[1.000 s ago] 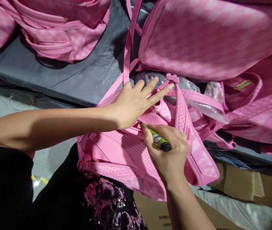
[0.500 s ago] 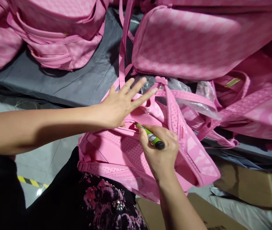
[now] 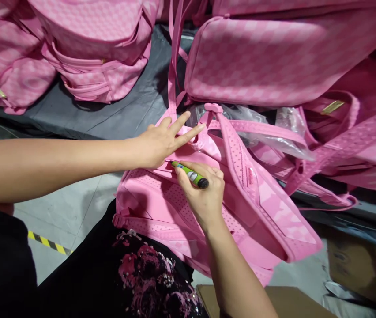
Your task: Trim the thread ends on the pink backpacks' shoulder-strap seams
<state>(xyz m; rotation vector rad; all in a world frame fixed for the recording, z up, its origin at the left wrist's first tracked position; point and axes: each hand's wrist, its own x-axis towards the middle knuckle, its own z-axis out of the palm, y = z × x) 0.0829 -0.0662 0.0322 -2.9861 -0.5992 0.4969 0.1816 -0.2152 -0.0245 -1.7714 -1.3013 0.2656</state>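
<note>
At the edge of a grey-covered table [image 3: 115, 110], a pink backpack [image 3: 161, 207] is laid back-side up, its perforated padding and dotted shoulder straps [image 3: 241, 159] showing. The left hand [image 3: 161, 141] is pressed flat on its top, fingers spread. A green marker [image 3: 189, 174] is pinched in the right hand [image 3: 201, 194], tip touching the fabric. More checked pink backpacks [image 3: 274, 57] are heaped behind, with clear plastic wrap [image 3: 274, 141] between

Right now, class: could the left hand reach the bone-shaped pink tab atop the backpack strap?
Probably yes: the left hand lies flat on the backpack, fingertips close below the tab, nothing between them.
</note>
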